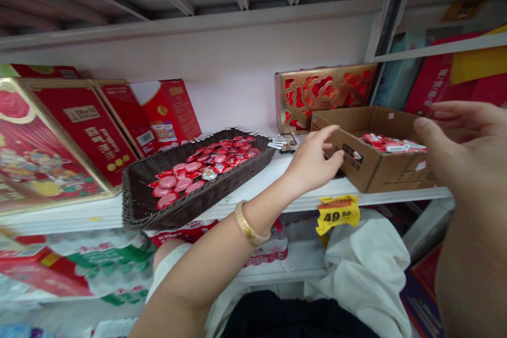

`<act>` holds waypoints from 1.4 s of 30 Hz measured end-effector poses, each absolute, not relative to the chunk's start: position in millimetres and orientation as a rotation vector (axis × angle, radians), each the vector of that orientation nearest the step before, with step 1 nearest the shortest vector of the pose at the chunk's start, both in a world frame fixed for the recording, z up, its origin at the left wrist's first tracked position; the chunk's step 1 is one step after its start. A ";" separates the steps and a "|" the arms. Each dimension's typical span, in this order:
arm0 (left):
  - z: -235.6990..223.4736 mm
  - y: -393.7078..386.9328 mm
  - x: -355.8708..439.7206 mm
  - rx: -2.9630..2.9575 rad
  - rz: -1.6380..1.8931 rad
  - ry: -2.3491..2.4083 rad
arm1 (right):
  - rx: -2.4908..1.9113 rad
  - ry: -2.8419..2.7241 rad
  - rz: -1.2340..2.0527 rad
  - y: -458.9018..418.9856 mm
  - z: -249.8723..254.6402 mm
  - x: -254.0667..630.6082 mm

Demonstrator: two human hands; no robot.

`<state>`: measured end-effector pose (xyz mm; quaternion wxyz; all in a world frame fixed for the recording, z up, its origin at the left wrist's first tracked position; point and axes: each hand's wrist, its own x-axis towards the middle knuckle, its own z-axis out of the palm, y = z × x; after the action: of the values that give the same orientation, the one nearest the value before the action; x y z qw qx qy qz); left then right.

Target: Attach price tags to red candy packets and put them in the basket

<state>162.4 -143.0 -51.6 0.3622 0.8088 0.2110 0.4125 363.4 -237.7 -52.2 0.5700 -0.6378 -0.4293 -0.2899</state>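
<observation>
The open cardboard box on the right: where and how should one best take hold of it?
I would grip the cardboard box by its opposite left and right walls, left hand coming from the left, right hand from the right. The walls stand upright around an open top, and red packets lie inside, so the outer sides seem safer than the rim alone.

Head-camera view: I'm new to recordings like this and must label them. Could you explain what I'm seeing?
There is no machine: these are one person's bare hands, filmed by a camera worn on the head, looking forward and down. The left hand, with a gold bracelet on its arm, is beside a cardboard box containing red-and-white packets; the right hand appears at the box's right end. Neither visibly holds anything, and whether they touch the box is unclear. On the same white shelf, a dark wicker basket holds round red-wrapped sweets.
</observation>
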 end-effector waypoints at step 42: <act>-15.9 -84.1 -14.0 2.866 -0.052 1.115 | -1.138 -1.782 -0.469 -172.6 -114.6 194.6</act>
<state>-14.0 -84.1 -15.9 0.0331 0.9314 0.3622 -0.0170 194.6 -172.6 -114.6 0.4688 -0.4641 -0.7268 -0.1912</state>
